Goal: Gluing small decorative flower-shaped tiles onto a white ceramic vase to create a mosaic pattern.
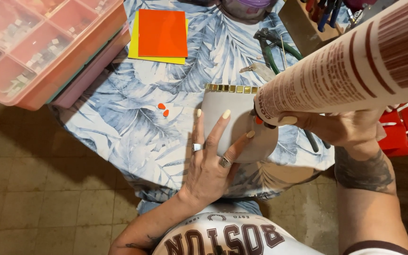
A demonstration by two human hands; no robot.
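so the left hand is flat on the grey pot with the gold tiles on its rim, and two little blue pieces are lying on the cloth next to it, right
Not quite: the two small pieces on the leaf-print cloth are orange, not blue, as the head view shows. The rest holds: the left hand lies flat on the grey pot, whose rim carries gold tiles.

Your light's bright, even, prob from overhead; table [119, 118] throws a dark shadow on the floor [34, 189]. Tube [350, 66] near the lens looks soft, edges stretched.
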